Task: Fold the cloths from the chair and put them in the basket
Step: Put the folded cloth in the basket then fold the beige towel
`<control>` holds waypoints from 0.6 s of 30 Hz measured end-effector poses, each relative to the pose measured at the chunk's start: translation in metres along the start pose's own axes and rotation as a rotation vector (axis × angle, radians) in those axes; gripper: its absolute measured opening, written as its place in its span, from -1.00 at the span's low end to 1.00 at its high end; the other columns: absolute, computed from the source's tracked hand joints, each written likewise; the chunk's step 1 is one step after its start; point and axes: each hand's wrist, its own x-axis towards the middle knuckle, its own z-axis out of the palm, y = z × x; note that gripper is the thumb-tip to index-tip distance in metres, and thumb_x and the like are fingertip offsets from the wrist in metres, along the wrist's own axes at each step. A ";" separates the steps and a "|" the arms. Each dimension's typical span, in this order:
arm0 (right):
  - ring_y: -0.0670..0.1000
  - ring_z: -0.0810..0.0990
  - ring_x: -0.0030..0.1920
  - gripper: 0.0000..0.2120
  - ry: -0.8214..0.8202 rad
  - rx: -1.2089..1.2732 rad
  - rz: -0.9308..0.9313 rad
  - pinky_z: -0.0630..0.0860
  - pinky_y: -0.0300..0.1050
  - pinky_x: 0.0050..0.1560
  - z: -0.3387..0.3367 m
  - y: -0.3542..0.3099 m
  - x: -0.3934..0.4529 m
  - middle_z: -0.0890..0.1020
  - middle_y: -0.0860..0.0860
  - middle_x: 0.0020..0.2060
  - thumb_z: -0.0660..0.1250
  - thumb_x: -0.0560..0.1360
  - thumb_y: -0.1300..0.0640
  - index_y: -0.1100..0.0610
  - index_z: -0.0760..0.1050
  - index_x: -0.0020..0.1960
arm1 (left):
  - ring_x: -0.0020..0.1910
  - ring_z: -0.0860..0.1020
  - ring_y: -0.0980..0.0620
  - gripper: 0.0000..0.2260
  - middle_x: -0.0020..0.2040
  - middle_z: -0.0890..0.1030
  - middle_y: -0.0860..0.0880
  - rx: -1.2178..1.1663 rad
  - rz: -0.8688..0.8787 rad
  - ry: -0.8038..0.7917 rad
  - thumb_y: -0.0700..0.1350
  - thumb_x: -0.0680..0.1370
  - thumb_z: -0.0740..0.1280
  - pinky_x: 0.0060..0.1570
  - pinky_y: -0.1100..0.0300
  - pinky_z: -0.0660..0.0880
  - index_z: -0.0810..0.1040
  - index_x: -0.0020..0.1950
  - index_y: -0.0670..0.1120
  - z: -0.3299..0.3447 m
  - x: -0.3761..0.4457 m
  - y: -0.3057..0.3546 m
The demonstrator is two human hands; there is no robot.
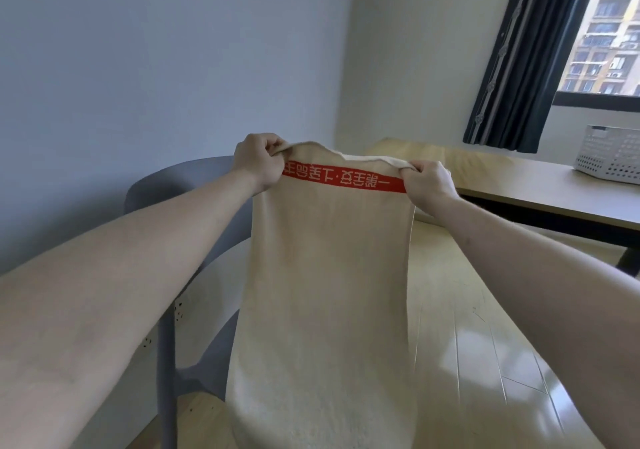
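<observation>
Beige cloth point(325, 275) hangs stretched between both hands in front of the grey chair point(183, 202) — a red band with white characters runs across near its top edge. Left hand point(258, 161) pinches the upper left corner; right hand point(427, 181) pinches the upper right. White perforated basket point(609, 152) sits on the wooden desk point(519, 178), well apart to the right.

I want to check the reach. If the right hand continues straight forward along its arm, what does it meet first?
Probably the wooden desk: the right hand, gripping the beige cloth at its top corner, points toward the desk's near end. Depth is unclear, so it may pass beside it toward the wall.
</observation>
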 end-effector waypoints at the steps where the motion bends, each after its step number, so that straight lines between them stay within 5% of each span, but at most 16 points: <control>1: 0.05 0.55 -0.17 -0.66 -0.031 -0.012 0.015 0.50 -0.06 -0.16 0.001 0.005 -0.006 0.68 0.11 -0.13 0.13 0.58 0.12 0.20 0.67 -0.03 | -0.03 0.64 -0.01 -0.84 -0.11 0.71 0.01 -0.004 0.000 -0.023 -0.22 0.58 0.31 -0.19 0.29 0.46 0.67 -0.12 -0.14 0.001 -0.008 -0.002; 8: 0.04 0.48 -0.27 -0.63 -0.177 -0.060 -0.038 0.50 0.04 -0.25 0.003 0.039 -0.076 0.63 0.16 -0.26 0.16 0.65 0.15 0.29 0.66 -0.14 | -0.15 0.63 0.00 -0.86 -0.22 0.70 0.00 -0.010 0.007 -0.214 -0.09 0.55 0.39 -0.13 0.08 0.54 0.69 -0.19 -0.03 -0.011 -0.092 -0.012; 14: -0.01 0.32 -0.42 -0.67 -0.247 -0.030 -0.003 0.27 -0.24 -0.47 0.003 0.079 -0.143 0.48 0.20 -0.42 0.21 0.59 0.23 0.45 0.58 -0.20 | -0.10 0.66 0.16 -0.87 -0.16 0.72 0.18 0.096 0.050 -0.383 0.11 0.50 0.38 -0.03 0.03 0.64 0.73 -0.10 0.16 -0.034 -0.188 -0.027; 16: -0.05 0.30 -0.47 -0.70 -0.302 -0.029 0.009 0.25 -0.23 -0.48 0.005 0.092 -0.167 0.58 0.37 -0.28 0.23 0.56 0.24 0.50 0.57 -0.09 | -0.05 0.65 0.20 -0.84 -0.11 0.71 0.24 0.121 0.060 -0.414 0.18 0.48 0.38 0.03 0.04 0.63 0.73 -0.08 0.19 -0.039 -0.216 -0.038; 18: 0.19 0.47 -0.38 -0.71 -0.354 -0.034 0.007 0.31 -0.12 -0.33 0.006 0.105 -0.191 0.59 0.48 -0.01 0.25 0.55 0.23 0.50 0.55 -0.07 | -0.04 0.63 0.19 -0.84 -0.07 0.70 0.21 0.095 0.072 -0.451 0.15 0.51 0.41 0.05 0.05 0.62 0.75 -0.06 0.15 -0.041 -0.244 -0.044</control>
